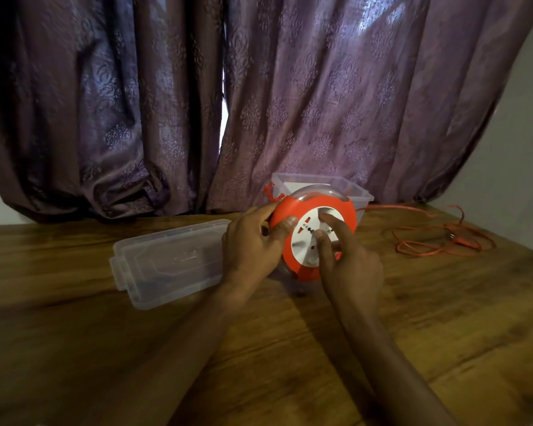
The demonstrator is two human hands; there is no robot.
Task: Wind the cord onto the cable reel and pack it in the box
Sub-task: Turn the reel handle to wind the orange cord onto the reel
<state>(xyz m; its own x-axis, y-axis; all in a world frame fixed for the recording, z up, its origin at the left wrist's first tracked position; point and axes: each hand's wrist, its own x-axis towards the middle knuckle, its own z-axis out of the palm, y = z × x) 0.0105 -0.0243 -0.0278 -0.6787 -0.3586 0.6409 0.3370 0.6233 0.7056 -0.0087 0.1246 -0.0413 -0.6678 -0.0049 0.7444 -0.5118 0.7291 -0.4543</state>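
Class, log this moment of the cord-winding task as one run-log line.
left hand grips reel | right hand fingers on white hub | cord loose on table | box open

The near half of the wooden table [259, 348] lies bare apart from the person's two forearms, so a hand can pass freely there. To the left the clear lid [170, 262] lies flat on the table, while the open box [323, 187] stands at the far edge, close against the curtain [290, 103]. On the right, loose loops of orange cord [437, 241] sprawl over the tabletop.
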